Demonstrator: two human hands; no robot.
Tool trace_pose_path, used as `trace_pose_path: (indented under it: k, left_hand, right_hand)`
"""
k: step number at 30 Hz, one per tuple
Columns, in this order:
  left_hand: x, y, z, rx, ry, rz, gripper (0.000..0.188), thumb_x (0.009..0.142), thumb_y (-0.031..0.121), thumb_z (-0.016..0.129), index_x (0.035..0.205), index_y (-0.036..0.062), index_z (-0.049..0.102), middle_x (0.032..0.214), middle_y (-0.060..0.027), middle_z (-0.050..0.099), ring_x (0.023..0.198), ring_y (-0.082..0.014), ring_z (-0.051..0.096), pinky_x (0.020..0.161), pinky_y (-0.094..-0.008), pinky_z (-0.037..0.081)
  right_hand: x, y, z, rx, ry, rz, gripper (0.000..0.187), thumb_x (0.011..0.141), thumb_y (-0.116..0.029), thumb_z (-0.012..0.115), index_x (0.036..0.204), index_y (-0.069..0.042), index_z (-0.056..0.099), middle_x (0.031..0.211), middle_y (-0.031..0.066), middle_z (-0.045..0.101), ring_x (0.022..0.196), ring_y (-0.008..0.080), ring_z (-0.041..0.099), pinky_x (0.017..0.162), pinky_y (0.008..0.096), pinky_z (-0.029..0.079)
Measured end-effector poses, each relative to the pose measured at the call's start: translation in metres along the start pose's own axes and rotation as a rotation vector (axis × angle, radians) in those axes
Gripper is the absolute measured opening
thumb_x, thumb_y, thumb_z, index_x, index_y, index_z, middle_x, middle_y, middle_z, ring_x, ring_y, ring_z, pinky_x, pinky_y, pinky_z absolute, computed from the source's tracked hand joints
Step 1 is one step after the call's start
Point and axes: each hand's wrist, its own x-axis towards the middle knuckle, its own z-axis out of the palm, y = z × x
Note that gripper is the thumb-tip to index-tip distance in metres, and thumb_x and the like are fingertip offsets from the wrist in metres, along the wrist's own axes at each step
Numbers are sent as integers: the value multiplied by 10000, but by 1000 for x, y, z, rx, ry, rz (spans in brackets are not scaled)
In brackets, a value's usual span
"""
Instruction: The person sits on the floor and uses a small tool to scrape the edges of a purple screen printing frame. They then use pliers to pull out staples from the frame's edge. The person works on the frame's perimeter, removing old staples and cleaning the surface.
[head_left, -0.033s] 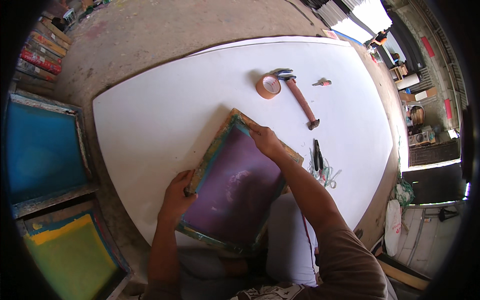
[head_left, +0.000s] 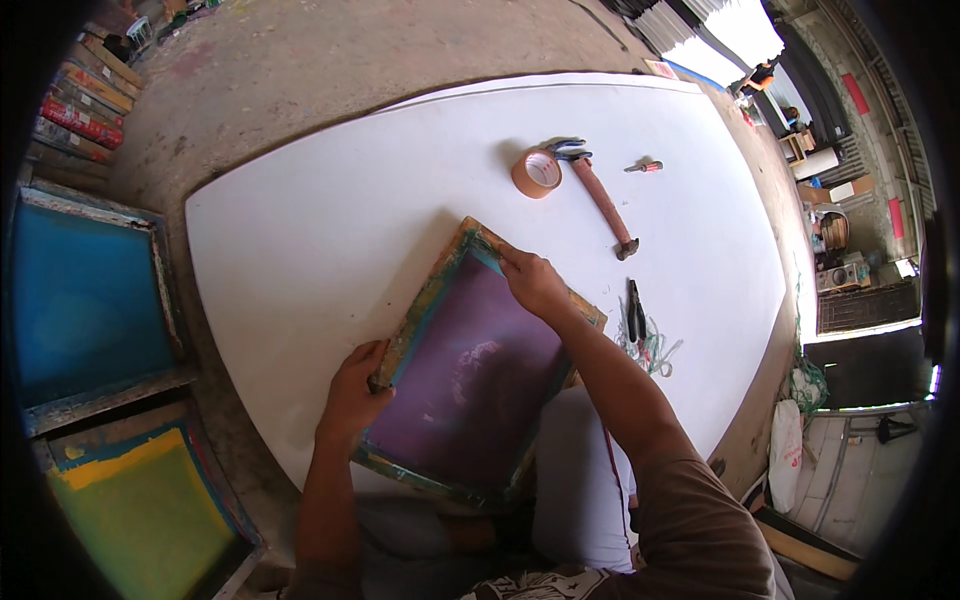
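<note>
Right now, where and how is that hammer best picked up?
Probably by the middle of its long handle, coming from the right: the hammer lies flat, with the tape roll and a dark-blue tool beside the handle's upper end, on the left.

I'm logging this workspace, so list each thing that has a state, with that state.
Purple printing screen, held, turned askew
Left hand, gripping the screen's left edge
Right hand, gripping its top edge
Hammer, lying unheld
Brown tape roll, unheld
Screwdriver, lying unheld
Black pliers, lying unheld
Pale green strands, tangled
Blue printing screen, unheld
Yellow-green printing screen, unheld
</note>
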Motion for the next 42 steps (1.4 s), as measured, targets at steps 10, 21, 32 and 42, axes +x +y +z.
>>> trace_pose_path:
  k: [10,21,32,42]
  left_hand:
    - [0,3,-2,50,-3,14,795,729,-19,788,1481,10,534,1488,-169,543,1370,-323,534,1146,-354,416]
    - [3,-15,-1,201,-5,135,795,727,48,817,1468,-2,534,1466,-188,552,1339,-362,545,1117,-396,452]
    - [2,-24,-2,222,17,189,806,728,55,817,1476,-3,523,1462,-192,553,1341,-373,537,1105,-411,461]
    - [2,-17,-2,126,-38,93,833,742,57,803,1517,47,499,1523,-154,519,1387,-340,515,1139,-378,435]
  right_hand:
    - [-6,-29,-13,-272,-24,-12,364,1044,-273,465,1364,-212,626,1020,237,742,969,438,718,900,565,555]
    - [6,-59,-28,-543,-224,-41,393,974,-130,486,1344,-85,610,1084,234,735,1011,416,723,931,521,560]
    - [3,-45,-1,-491,-144,5,393,983,-154,473,1313,-59,663,1067,338,704,1060,486,690,950,573,521]
    - [15,-12,-4,1050,-402,695,366,1058,-312,528,1396,-175,551,706,10,488,478,98,348,415,269,290]
